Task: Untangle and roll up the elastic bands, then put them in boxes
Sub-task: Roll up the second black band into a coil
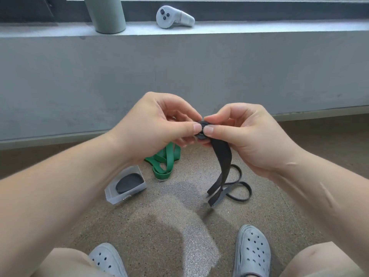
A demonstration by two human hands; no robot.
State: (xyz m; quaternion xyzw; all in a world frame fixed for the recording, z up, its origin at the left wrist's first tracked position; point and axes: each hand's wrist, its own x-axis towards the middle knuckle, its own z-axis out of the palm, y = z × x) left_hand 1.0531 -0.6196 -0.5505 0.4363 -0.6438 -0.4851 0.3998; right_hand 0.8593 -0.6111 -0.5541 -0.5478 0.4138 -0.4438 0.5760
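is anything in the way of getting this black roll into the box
The only visible box already holds a dark roll that mostly fills it. The green band lies beside the box, not over it. Nothing else lies between.

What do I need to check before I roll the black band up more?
1. Grip: left hand and right hand both pinch the black roll: ok.
2. Roll wound tight: cannot tell, fingers hide it.
3. Hanging tail free of the thin black band on the floor: cannot tell, they overlap.
4. Empty box ready: not ok, the clear box holds another roll.
5. Green band untangled: not ok.
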